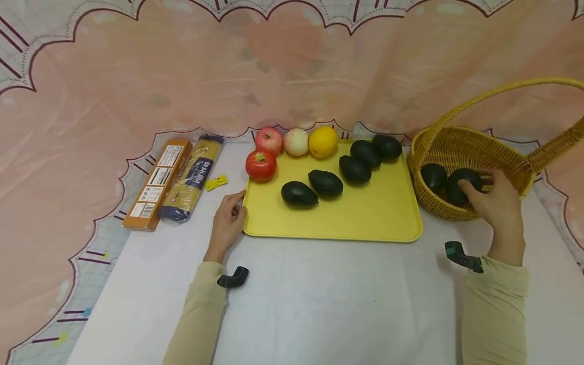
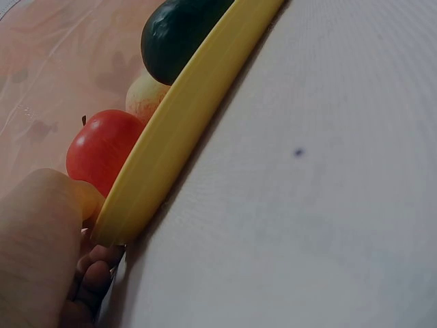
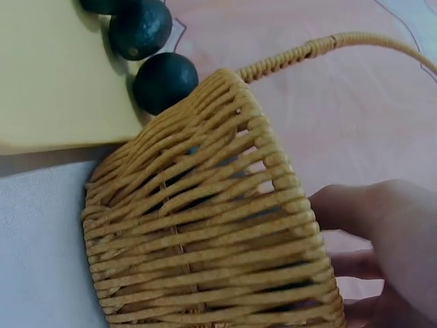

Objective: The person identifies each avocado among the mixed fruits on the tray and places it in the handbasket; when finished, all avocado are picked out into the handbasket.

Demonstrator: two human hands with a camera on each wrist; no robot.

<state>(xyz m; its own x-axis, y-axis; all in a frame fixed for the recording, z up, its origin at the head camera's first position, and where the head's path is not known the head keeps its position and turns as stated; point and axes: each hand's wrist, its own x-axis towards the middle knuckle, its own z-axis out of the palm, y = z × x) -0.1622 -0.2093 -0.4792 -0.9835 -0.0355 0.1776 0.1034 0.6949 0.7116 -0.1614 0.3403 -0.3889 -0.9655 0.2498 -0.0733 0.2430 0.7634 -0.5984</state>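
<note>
Sleeved forearms (image 1: 201,314) are stretched forward from the near side of the yellow tray (image 1: 365,218), on which five dark avocados (image 1: 355,170) and a red fruit (image 1: 261,165) are placed, with a pink apple (image 1: 269,140), a pale apple (image 1: 296,142) and a yellow citrus fruit (image 1: 323,142) along the far edge. Its left edge is pinched by the left hand (image 1: 228,220). Just right of the tray, two more avocados are held in a wicker basket (image 1: 438,207); of these, the right-hand avocado (image 1: 467,176) is grasped by the right hand (image 1: 499,200). Left of the tray, an orange box (image 1: 157,185), a pasta packet (image 1: 193,175) and a small yellow wrapper (image 1: 216,183) are laid. Beneath the tray a white tabletop (image 1: 337,299) is seen, and behind it a pink patterned cloth (image 1: 205,76). The basket's handle (image 1: 497,91) is cut off by the head view's right edge; its contents are mostly hidden by the weave in the right wrist view, and the exact placement of the left fingertips cannot be told.
</note>
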